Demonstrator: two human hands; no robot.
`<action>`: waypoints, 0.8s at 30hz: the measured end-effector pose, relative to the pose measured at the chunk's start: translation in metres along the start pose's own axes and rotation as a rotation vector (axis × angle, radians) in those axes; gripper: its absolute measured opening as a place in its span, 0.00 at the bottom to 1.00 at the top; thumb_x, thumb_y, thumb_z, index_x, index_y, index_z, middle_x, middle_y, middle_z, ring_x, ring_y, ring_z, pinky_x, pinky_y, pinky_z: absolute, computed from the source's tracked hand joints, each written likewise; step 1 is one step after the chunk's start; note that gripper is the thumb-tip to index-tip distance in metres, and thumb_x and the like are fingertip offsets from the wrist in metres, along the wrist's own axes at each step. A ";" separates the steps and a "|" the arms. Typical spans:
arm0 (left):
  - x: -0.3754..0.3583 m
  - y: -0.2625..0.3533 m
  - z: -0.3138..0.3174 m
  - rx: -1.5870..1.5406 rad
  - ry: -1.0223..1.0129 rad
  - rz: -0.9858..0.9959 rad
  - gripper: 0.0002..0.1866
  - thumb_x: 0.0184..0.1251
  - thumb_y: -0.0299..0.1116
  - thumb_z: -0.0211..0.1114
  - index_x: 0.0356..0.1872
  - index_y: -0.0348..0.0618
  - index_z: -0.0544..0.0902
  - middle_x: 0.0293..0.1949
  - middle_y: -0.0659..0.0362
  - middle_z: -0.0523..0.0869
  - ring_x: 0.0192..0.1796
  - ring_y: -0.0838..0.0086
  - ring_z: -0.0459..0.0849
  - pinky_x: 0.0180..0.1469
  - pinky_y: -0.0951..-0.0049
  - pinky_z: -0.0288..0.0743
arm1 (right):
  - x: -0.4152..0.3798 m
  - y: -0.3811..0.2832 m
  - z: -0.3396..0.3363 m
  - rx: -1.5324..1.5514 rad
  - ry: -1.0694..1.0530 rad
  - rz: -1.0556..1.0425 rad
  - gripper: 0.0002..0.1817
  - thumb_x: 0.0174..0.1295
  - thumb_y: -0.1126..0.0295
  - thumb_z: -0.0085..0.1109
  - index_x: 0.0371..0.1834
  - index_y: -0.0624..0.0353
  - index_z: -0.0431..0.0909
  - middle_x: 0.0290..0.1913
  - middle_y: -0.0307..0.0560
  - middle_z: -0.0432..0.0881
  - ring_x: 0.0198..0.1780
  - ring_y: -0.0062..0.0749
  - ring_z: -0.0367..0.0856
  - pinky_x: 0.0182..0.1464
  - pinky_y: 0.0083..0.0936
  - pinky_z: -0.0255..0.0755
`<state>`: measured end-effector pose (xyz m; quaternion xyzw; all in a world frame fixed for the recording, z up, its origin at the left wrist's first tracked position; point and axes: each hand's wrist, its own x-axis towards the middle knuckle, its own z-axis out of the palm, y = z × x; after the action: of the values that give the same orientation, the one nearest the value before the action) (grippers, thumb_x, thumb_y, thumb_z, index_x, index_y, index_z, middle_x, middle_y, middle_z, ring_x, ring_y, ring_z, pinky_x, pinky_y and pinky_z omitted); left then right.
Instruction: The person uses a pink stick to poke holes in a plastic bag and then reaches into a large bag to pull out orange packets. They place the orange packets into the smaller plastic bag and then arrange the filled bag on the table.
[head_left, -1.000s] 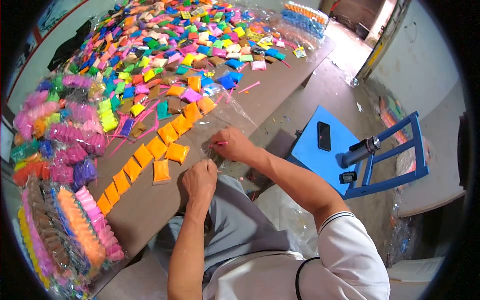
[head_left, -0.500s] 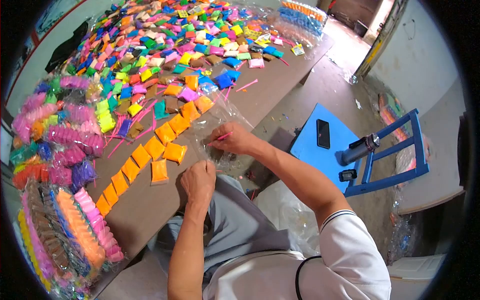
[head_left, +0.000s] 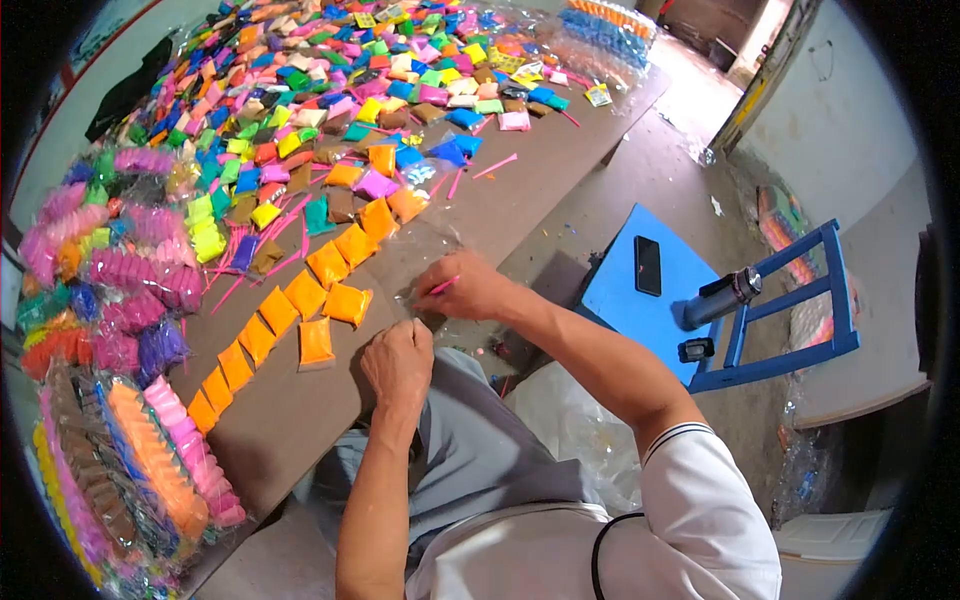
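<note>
My right hand (head_left: 458, 285) is closed on a thin pink stick (head_left: 444, 285) near the table's front edge. Clear plastic film (head_left: 425, 240) lies crumpled just behind it. Close beside it, my left hand (head_left: 398, 358) is curled with its fingers together; anything inside it is hidden. A slanting row of orange packets (head_left: 278, 310) runs across the table to the left of my hands. One orange packet (head_left: 315, 343) lies apart, nearest my left hand.
Many coloured packets (head_left: 330, 75) are heaped at the back of the table (head_left: 290, 420). Bagged packets (head_left: 160, 450) line the left side, with pink sticks (head_left: 300, 225) nearer the middle. A blue chair (head_left: 625, 260) at right holds a phone (head_left: 647, 266) and a bottle (head_left: 720, 298).
The clear film by my right hand has dropped back and lies lower and more bunched. My right hand has shifted slightly, and its pink stick is tilted more steeply. My left hand has barely moved.
</note>
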<state>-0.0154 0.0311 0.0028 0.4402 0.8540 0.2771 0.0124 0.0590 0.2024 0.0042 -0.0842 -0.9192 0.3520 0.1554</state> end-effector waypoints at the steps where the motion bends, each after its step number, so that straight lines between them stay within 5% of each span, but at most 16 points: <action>1: 0.000 0.001 -0.001 0.007 0.004 0.002 0.18 0.67 0.40 0.57 0.22 0.39 0.81 0.26 0.43 0.84 0.30 0.44 0.83 0.35 0.46 0.74 | 0.000 -0.004 0.007 -0.148 0.025 -0.019 0.08 0.54 0.62 0.64 0.27 0.54 0.84 0.27 0.49 0.82 0.37 0.48 0.82 0.42 0.46 0.72; 6: 0.003 0.001 -0.004 0.007 0.003 0.001 0.17 0.67 0.39 0.58 0.21 0.39 0.81 0.25 0.43 0.84 0.30 0.44 0.83 0.34 0.46 0.74 | 0.006 -0.001 0.022 -0.455 0.185 0.017 0.08 0.53 0.62 0.63 0.23 0.52 0.82 0.27 0.48 0.82 0.37 0.46 0.82 0.43 0.50 0.70; 9: 0.000 0.001 -0.003 -0.005 0.008 -0.004 0.17 0.67 0.39 0.58 0.21 0.39 0.81 0.25 0.43 0.84 0.31 0.44 0.83 0.34 0.46 0.74 | 0.009 0.003 0.017 -0.399 0.195 0.047 0.06 0.53 0.63 0.64 0.25 0.51 0.83 0.27 0.49 0.83 0.37 0.47 0.82 0.46 0.50 0.69; 11: -0.002 -0.001 -0.002 -0.019 0.008 -0.010 0.17 0.67 0.39 0.58 0.21 0.39 0.81 0.25 0.43 0.84 0.31 0.44 0.83 0.34 0.46 0.74 | 0.006 -0.002 0.007 0.010 0.080 0.081 0.06 0.52 0.63 0.64 0.24 0.52 0.82 0.26 0.51 0.82 0.35 0.50 0.81 0.46 0.50 0.68; 14: -0.003 0.000 0.000 -0.006 0.030 0.005 0.17 0.67 0.39 0.57 0.21 0.39 0.81 0.25 0.43 0.84 0.31 0.44 0.83 0.35 0.45 0.74 | 0.000 -0.001 0.013 -0.245 0.040 -0.065 0.07 0.52 0.64 0.63 0.22 0.53 0.81 0.27 0.52 0.82 0.35 0.51 0.81 0.44 0.51 0.69; 17: -0.002 0.001 -0.001 0.006 0.024 0.005 0.17 0.66 0.38 0.57 0.21 0.39 0.81 0.26 0.43 0.84 0.31 0.45 0.83 0.35 0.46 0.74 | 0.005 0.001 0.015 -0.377 0.046 0.013 0.07 0.51 0.63 0.63 0.22 0.53 0.80 0.28 0.50 0.84 0.37 0.47 0.82 0.44 0.50 0.69; 21: 0.001 -0.001 -0.001 -0.020 0.033 -0.005 0.17 0.66 0.39 0.57 0.22 0.38 0.81 0.26 0.41 0.83 0.31 0.42 0.83 0.35 0.45 0.74 | 0.008 0.004 0.019 -0.401 0.174 -0.018 0.07 0.52 0.63 0.63 0.22 0.52 0.80 0.28 0.49 0.84 0.37 0.47 0.83 0.44 0.50 0.69; 24: -0.002 -0.002 0.001 -0.049 0.032 -0.005 0.18 0.67 0.41 0.57 0.23 0.37 0.81 0.26 0.40 0.82 0.32 0.40 0.82 0.35 0.43 0.72 | 0.005 0.006 0.014 -0.138 0.096 0.009 0.07 0.51 0.64 0.62 0.23 0.53 0.80 0.27 0.49 0.83 0.37 0.50 0.82 0.44 0.50 0.68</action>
<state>-0.0155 0.0295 0.0003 0.4331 0.8482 0.3047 0.0102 0.0499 0.1991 -0.0084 -0.1157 -0.9324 0.2839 0.1915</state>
